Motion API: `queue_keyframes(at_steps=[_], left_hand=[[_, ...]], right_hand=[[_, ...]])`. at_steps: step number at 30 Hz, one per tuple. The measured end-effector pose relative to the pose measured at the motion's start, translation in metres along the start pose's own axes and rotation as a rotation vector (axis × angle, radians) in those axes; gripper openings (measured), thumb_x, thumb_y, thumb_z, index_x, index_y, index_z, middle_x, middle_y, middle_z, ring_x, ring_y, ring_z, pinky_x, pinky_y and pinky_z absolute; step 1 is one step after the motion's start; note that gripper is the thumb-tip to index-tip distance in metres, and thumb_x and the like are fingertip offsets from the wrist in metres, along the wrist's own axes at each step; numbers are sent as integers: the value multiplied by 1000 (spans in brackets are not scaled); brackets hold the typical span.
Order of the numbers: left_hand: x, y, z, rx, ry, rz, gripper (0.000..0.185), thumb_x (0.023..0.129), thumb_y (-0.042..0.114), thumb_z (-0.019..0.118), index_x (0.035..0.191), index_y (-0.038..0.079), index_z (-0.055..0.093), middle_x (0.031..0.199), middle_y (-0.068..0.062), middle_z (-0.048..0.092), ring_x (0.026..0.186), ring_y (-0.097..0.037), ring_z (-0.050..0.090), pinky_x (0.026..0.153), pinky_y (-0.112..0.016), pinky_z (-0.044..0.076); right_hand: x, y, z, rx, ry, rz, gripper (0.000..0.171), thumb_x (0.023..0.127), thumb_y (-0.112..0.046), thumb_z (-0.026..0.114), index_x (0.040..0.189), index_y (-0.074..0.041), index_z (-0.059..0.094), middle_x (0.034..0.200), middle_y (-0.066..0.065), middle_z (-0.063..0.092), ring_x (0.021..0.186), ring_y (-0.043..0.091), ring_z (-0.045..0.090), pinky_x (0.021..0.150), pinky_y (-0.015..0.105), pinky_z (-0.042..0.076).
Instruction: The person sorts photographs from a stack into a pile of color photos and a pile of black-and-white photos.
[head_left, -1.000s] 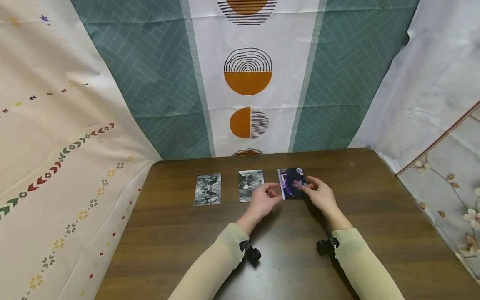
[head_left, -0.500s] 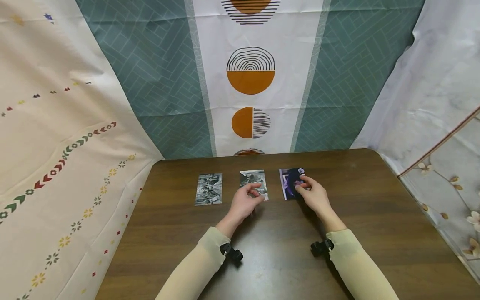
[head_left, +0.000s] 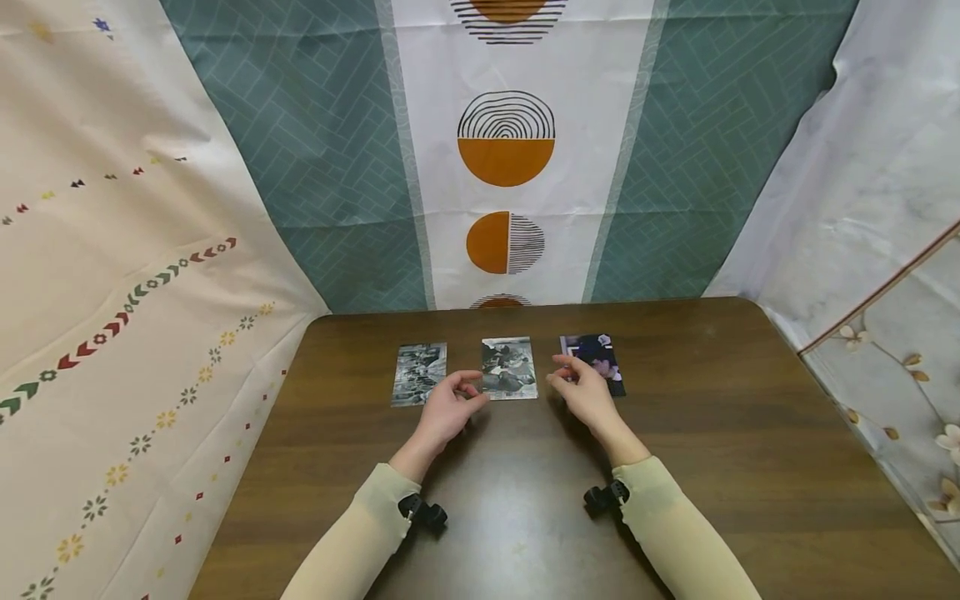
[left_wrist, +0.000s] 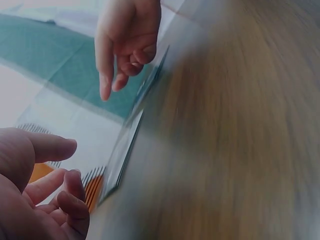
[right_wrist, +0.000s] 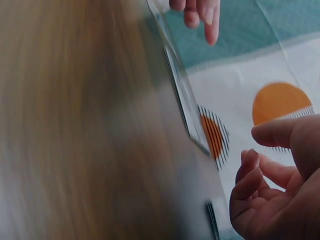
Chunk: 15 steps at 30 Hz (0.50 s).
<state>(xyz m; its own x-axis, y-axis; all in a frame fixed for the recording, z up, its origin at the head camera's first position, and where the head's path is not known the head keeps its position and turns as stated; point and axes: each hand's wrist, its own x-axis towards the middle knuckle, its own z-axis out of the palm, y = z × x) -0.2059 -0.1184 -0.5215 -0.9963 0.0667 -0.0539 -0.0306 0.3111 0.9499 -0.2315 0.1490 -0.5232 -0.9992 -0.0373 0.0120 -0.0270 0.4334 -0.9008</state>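
Note:
Three picture cards lie in a row near the far side of the table: a black-and-white one (head_left: 414, 367) on the left, another black-and-white one (head_left: 510, 371) in the middle and a dark purple one (head_left: 606, 354) on the right. My left hand (head_left: 447, 410) hovers between the left and middle cards, overlapping the left one's corner. Over the lower left of the purple card is my right hand (head_left: 590, 402). Loosely bent fingers and nothing held: that is how my left hand (left_wrist: 42, 185) and right hand (right_wrist: 275, 180) look in the wrist views.
The brown wooden table (head_left: 517, 500) reaches back to a green and white patterned curtain (head_left: 506, 200). Pale cloths hang at the left (head_left: 150, 333) and right (head_left: 840, 208). A black wrist camera (head_left: 423, 514) sits on my left sleeve, another (head_left: 606, 498) on my right.
Both hands have moved left. My left hand has passed from beside the purple card, across the middle card, towards the left card; my right hand has let go of the purple card's right edge.

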Motion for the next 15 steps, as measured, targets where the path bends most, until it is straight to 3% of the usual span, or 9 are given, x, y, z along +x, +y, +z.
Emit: queue_keyframes(at_steps=[4,8,15], left_hand=[[-3,-5,-18,29,26,-16,44,94,11,81,136,2,69,96,-7,65,59,-15,51,51,-29,44],[-6,-9,-35,44,64,-22,45,94,11,81,136,2,69,96,-7,65,62,-16,52,54,-29,44],[-10,-23,-66,49,129,-54,47,95,13,81,138,1,68,97,-9,65,61,-15,51,57,-27,45]], right_hand=[[-2,-13,23,38,-31,-17,43,99,-12,73,140,0,67,111,15,72,100,28,66,79,33,50],[-1,-25,50,57,-64,-48,41,97,-12,74,136,1,69,105,11,74,87,20,65,74,32,49],[-1,-45,94,123,-165,-66,42,96,-11,72,135,4,69,101,7,75,85,17,65,77,31,50]])
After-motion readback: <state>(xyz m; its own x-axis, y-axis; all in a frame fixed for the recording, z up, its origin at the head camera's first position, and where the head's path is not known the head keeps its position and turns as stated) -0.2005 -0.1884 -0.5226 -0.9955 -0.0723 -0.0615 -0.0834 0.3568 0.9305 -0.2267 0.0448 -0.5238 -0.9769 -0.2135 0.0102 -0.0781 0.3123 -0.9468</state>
